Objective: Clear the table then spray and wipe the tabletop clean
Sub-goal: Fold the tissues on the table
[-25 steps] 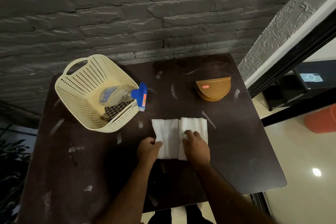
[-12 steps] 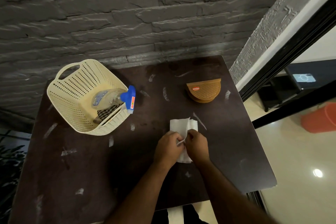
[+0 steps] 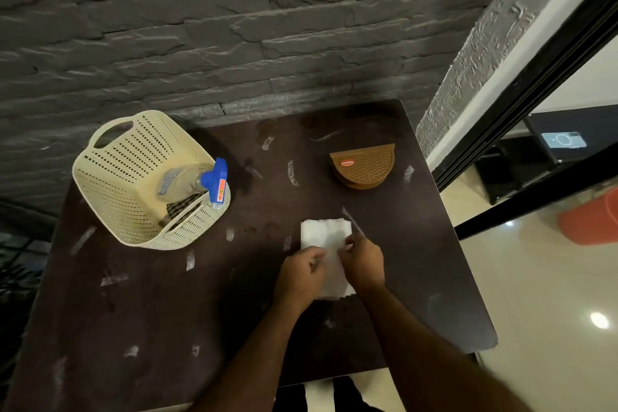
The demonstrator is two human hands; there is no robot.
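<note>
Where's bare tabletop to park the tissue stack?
Free: the near-left stretch of the table below the basket; the strip between basket and brown holder; the right edge beside the right hand. Crowded: mid-table, where both hands and the tissues sit.

Looking like a café or restaurant corner rather than a home kitchen. Standing against a dark stone-brick wall (image 3: 200, 27): 1 small dark table (image 3: 150, 311), smeared with pale marks. Sitting on it: a brown woven napkin holder (image 3: 363, 166), a stack of white napkins (image 3: 326, 244), and a cream basket (image 3: 133, 177) carrying a spray bottle (image 3: 197, 179). Showing at the right: a glossy tiled floor (image 3: 541, 294) and black door frame (image 3: 535, 84).
</note>
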